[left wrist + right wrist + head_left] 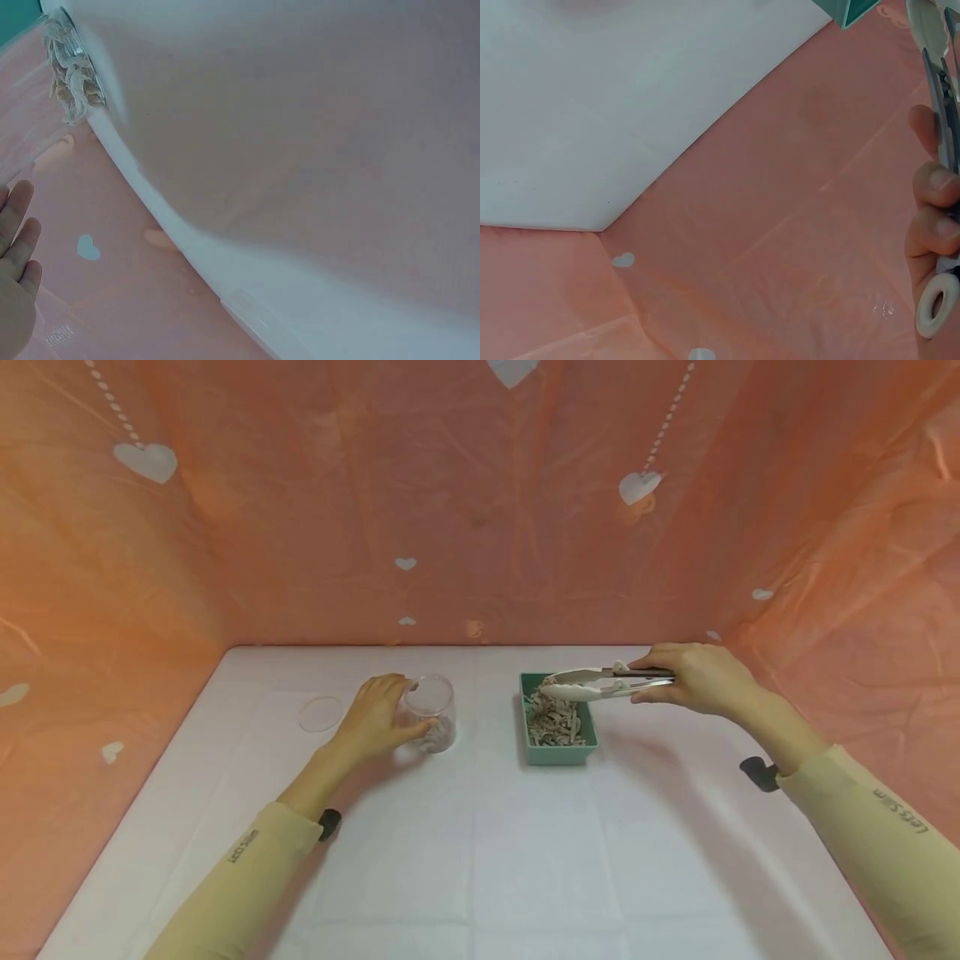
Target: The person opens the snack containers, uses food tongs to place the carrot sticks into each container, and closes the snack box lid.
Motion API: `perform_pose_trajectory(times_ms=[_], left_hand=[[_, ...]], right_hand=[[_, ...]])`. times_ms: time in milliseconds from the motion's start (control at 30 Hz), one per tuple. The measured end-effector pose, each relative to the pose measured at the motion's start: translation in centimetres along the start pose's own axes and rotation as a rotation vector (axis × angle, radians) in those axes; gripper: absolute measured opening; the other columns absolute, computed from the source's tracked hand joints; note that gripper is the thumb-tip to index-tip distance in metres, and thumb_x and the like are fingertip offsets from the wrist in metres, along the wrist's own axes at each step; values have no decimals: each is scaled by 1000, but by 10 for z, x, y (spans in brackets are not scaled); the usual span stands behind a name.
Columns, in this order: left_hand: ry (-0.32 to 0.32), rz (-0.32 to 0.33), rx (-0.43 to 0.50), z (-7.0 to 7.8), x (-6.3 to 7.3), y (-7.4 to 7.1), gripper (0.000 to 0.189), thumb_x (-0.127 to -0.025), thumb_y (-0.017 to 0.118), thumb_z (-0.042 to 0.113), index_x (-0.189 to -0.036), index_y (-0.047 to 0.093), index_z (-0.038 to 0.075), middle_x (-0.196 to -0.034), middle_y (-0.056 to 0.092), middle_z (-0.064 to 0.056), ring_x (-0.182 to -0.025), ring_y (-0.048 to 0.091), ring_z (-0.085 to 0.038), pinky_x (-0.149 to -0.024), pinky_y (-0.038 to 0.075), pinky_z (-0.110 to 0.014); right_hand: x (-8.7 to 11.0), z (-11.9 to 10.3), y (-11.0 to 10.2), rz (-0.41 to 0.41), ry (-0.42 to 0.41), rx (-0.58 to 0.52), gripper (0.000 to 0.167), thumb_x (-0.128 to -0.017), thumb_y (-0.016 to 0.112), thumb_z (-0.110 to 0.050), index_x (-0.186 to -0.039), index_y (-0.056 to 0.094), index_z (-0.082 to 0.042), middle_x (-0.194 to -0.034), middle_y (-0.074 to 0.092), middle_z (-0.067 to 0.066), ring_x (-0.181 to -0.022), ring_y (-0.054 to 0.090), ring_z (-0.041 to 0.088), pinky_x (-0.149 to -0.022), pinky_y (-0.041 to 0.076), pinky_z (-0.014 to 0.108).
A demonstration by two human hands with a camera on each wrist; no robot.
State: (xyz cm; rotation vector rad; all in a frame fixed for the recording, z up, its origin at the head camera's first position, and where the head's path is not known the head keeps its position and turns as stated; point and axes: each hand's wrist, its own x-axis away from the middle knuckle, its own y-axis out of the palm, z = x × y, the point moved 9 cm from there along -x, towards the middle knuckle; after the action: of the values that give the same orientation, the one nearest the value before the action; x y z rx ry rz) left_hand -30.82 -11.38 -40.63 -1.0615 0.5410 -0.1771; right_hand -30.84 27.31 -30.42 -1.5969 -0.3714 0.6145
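Fingers of my right hand (696, 678) grip the tongs (585, 692), my left hand (378, 717) holds the jar (442, 712), and I'd squeeze lightly so shreds (555, 725) lift without scattering.

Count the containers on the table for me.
2: a clear jar in the left hand's grasp, and a green rectangular tub beneath the tongs. None seem hidden.

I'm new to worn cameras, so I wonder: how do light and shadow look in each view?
Head view: a long soft shadow from the right arm crosses the white table; left wrist view: a broad dusky patch dims the table beside the clear jar; right wrist view: muted light, small bright specks on the orange-pink sheet.
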Motion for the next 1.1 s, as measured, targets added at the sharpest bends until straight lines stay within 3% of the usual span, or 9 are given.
perform_pose_trajectory(times_ms=[500,667,900,1100], left_hand=[[9,6,2,0,0,-1,70,-85,80,46,-130,62,-5,-133,62,-23,-133,51,-42,-118,33,-57],[10,8,6,0,0,-2,70,-85,80,45,-130,62,-5,-132,62,-23,-132,51,-42,-118,33,-57],[7,9,7,0,0,-2,70,-85,81,45,-130,63,-6,-132,62,-24,-132,51,-42,-118,33,-57],[11,13,-1,0,0,-1,70,-85,80,46,-130,62,-5,-131,63,-23,-131,52,-42,-118,34,-56]], right_hand=[[-3,-1,-12,26,-10,10,47,-80,89,-43,-118,79,-17,-101,72,-5,-78,67,18,-62,44,35],[-7,-6,-15,41,-36,5,47,-79,89,-42,-117,79,-15,-99,72,-4,-76,66,18,-61,49,39],[-15,-11,-18,31,-17,-2,47,-80,89,-42,-118,79,-16,-103,73,-3,-83,69,20,-70,55,46],[-25,-18,-24,32,-6,-13,41,-81,89,-41,-113,79,-17,-98,72,-5,-79,65,17,-66,52,42]])
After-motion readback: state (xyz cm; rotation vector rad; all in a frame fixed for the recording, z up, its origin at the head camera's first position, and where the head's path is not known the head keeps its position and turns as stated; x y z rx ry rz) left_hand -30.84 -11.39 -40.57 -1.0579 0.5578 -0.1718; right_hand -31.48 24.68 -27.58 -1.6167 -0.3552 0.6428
